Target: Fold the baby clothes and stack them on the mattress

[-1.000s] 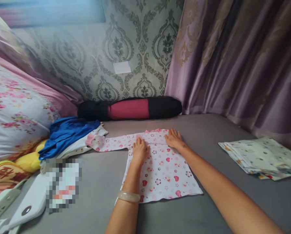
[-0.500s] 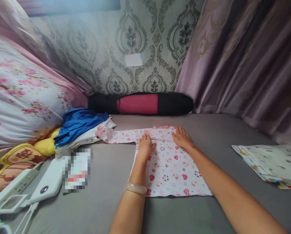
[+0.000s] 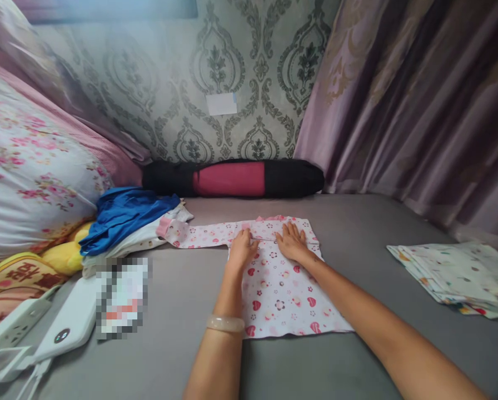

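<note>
A child's long-sleeved shirt (image 3: pixel 282 303), white with pink hearts and flowers, lies flat on the grey bed sheet. Its left sleeve stretches out sideways and ends in a pink cuff, while the right sleeve lies folded across the chest. My left hand (image 3: pixel 241 247) rests on the shirt near the left shoulder, fingers on the cloth and thumb apart. To its right, my right hand (image 3: pixel 291 242) presses flat on the folded sleeve with fingers spread. A pale bangle (image 3: pixel 225 324) circles my left wrist. The forearms cover parts of the shirt's sides.
On the right lies a stack of folded patterned cloth (image 3: pixel 461 278). Blue clothing (image 3: pixel 126 214) is heaped at left, near a white power bank (image 3: pixel 68 322), a power strip (image 3: pixel 18 322) and a blurred-out packet (image 3: pixel 124 300). A black-and-red roll (image 3: pixel 228 179) lies along the wall.
My right hand has slid left, from the shirt's right shoulder edge onto the folded sleeve. My left hand stays at about the same place on the shirt. The view has shifted slightly right.
</note>
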Motion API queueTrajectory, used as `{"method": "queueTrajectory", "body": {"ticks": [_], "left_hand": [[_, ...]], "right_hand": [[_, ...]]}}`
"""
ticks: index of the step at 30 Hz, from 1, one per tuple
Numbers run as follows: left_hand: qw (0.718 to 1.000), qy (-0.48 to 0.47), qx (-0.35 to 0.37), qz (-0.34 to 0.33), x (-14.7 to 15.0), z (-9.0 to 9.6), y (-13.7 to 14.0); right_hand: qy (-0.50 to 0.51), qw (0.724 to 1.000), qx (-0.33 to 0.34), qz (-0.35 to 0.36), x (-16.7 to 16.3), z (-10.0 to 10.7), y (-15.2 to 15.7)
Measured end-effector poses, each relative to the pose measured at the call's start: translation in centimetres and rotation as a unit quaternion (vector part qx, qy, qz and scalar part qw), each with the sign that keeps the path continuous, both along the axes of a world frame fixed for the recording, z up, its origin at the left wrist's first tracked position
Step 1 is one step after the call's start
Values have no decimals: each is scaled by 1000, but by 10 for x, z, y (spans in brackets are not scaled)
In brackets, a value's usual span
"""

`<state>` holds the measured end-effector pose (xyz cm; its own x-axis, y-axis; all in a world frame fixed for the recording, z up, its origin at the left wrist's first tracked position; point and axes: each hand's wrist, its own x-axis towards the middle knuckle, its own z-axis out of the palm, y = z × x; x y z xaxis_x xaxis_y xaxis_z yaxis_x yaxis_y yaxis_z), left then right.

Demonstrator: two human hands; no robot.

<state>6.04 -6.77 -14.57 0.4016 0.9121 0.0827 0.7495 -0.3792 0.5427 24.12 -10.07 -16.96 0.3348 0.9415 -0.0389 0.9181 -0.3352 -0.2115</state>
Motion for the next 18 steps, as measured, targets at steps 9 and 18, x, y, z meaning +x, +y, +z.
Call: {"method": "queueTrajectory", "body": {"ticks": [9, 18], "left_hand": [[991, -109, -6, 76, -25, -1, 18], [974, -169, 31, 149, -50, -1, 30]], "right_hand": [[25, 994, 0, 107, -58, 8, 5], [35, 986, 9, 160, -91, 11, 17]]}}
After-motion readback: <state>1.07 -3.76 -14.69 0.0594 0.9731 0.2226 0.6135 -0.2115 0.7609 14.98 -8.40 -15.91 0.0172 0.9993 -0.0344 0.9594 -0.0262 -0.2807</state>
